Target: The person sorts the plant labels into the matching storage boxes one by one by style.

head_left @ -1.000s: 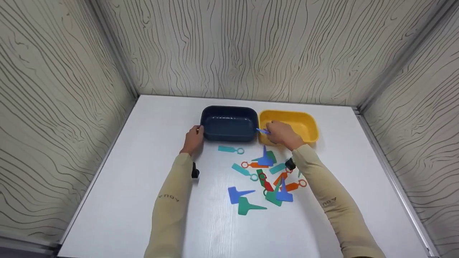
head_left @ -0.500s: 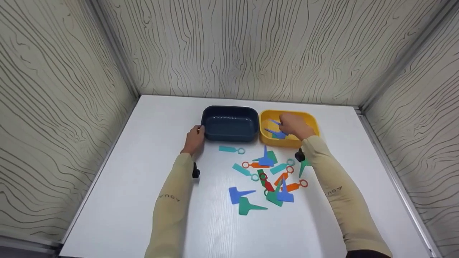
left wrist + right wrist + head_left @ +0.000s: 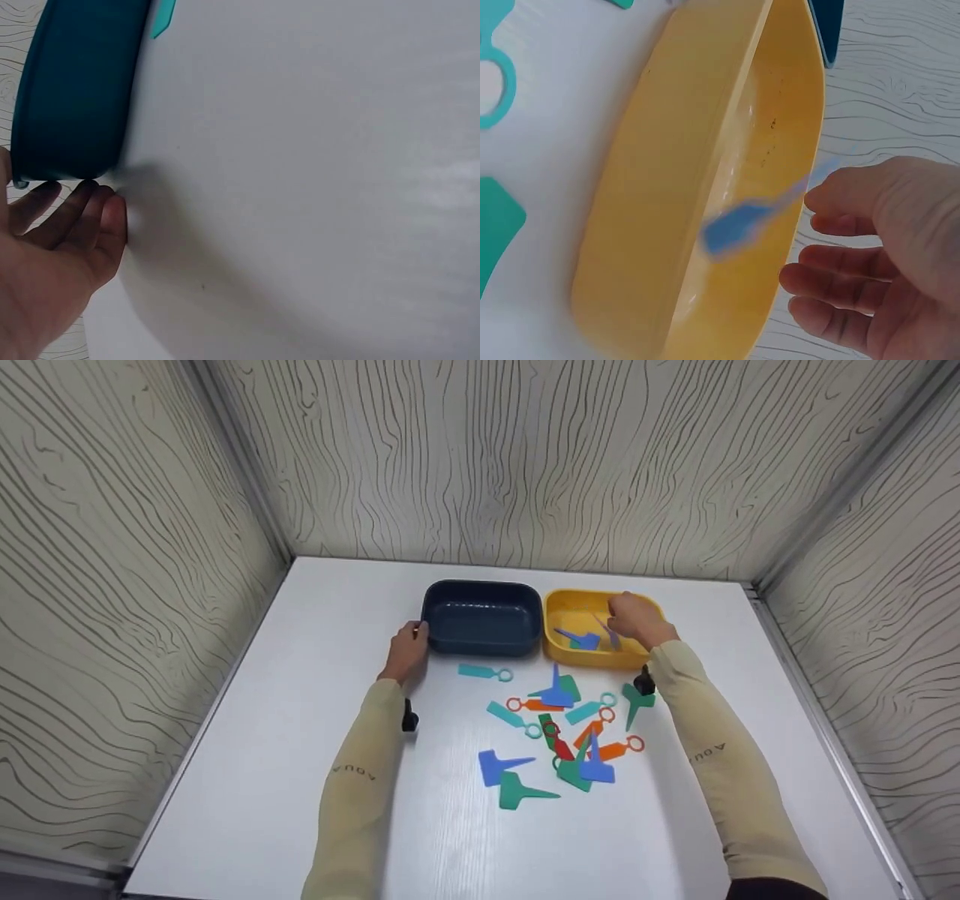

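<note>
My left hand (image 3: 406, 652) touches the left end of a dark blue plastic bin (image 3: 484, 648). In the left wrist view its loosely bent fingers (image 3: 90, 217) rest against the bin's outer wall. The thumb is mostly cut off at the frame's edge. My right hand (image 3: 637, 619) hangs over the right part of a yellow bin (image 3: 592, 658), fingers loose and thumb apart from the lower fingers. Just off the thumb tip, a blurred blue plant label (image 3: 739, 225) drops toward the bin. Inside lie another blue plant label (image 3: 585, 640) and a bit of green.
Before the bins lie several T-shaped plant labels, such as a blue one (image 3: 495, 767) and a green one (image 3: 517, 792). Ring-ended tags are mixed in, turquoise (image 3: 476, 671), orange (image 3: 611, 751) and red (image 3: 561, 748). Wood-patterned panels (image 3: 480, 465) enclose the white table (image 3: 262, 780).
My right hand has moved right across the yellow bin and let go of the blue plant label it carried. A green label under the right arm is now uncovered. The left hand stays put.
</note>
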`<action>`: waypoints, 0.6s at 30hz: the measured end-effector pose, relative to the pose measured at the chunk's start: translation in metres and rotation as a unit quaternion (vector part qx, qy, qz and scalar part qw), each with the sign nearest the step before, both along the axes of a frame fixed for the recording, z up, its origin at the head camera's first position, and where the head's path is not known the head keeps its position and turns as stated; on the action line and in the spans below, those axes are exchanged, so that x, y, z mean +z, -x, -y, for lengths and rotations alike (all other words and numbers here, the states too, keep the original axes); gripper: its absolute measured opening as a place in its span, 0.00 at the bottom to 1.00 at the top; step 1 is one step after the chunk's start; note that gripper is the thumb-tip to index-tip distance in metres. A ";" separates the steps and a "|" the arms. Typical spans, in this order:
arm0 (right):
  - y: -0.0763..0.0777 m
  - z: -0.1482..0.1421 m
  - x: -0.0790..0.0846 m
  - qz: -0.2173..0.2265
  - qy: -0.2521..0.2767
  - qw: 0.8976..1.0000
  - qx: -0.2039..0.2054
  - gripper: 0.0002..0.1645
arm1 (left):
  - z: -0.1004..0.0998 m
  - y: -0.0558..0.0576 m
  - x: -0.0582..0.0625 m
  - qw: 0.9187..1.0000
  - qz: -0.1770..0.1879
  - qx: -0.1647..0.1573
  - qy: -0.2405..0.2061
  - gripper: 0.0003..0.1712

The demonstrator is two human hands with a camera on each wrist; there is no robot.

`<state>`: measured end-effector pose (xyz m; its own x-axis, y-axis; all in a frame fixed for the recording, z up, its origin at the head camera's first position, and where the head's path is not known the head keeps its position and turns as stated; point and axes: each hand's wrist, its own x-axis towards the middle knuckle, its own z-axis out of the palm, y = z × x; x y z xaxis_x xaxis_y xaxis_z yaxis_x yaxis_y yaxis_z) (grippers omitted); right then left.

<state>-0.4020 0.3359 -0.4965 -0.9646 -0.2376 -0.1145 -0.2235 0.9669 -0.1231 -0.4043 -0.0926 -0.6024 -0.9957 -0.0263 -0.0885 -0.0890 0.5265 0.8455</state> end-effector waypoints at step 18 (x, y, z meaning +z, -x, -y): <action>-0.026 0.011 0.006 0.008 0.024 0.999 0.032 0.12 | 0.002 -0.001 0.001 1.000 -0.007 -0.006 0.001 0.30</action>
